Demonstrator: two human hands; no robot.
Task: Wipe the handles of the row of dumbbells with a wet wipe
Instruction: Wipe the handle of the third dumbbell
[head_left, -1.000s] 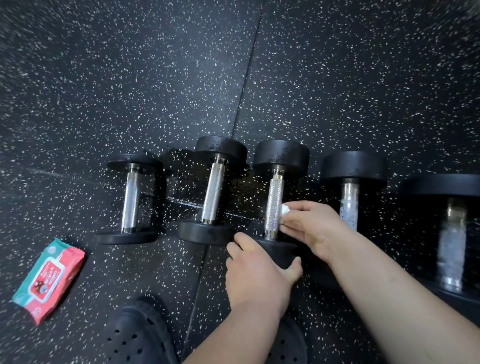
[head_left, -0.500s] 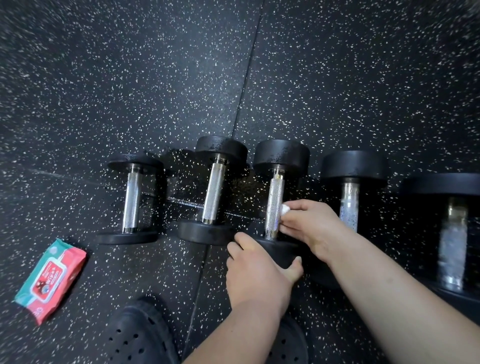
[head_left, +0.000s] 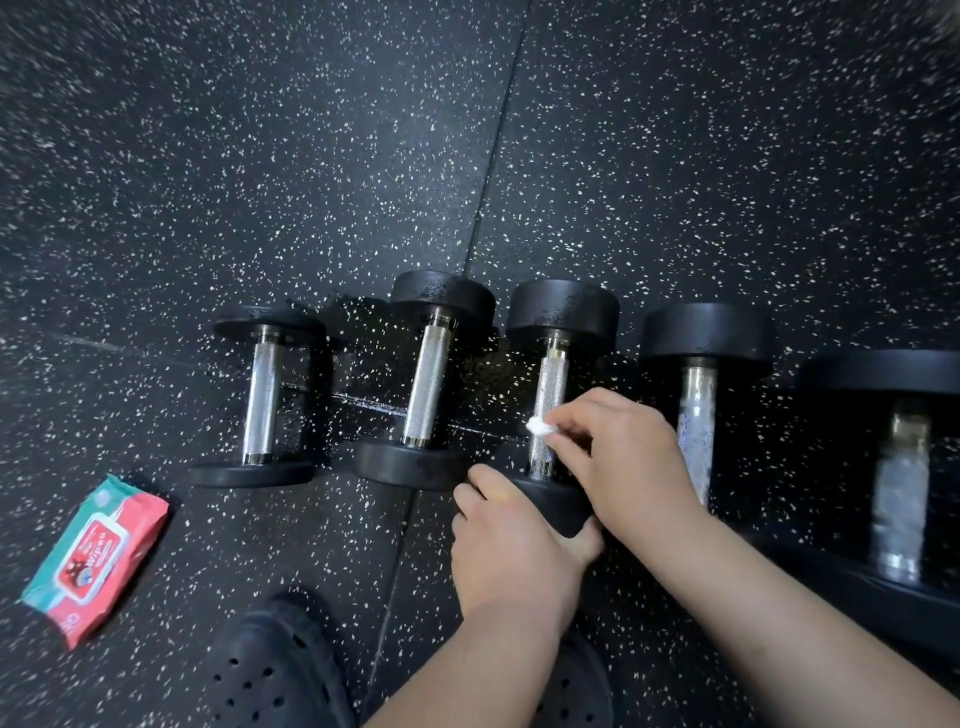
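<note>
Several black dumbbells with steel handles lie in a row on the speckled rubber floor. My right hand (head_left: 618, 452) pinches a white wet wipe (head_left: 537, 427) against the handle of the third dumbbell (head_left: 550, 384), near its lower half. My left hand (head_left: 511, 551) grips that dumbbell's near black head (head_left: 556, 501). To the left lie the first dumbbell (head_left: 263, 400) and the second dumbbell (head_left: 428, 384). To the right, the fourth dumbbell (head_left: 698, 415) and the fifth dumbbell (head_left: 901, 483) have handles that look wet.
A red and teal pack of wipes (head_left: 96, 558) lies on the floor at the left. My black perforated shoes (head_left: 275, 670) stand at the bottom edge, just behind the row. A seam in the floor mat (head_left: 493, 166) runs back from the dumbbells.
My right hand with the wipe has slid slightly along the third dumbbell's handle. My left hand stays on the near head.
</note>
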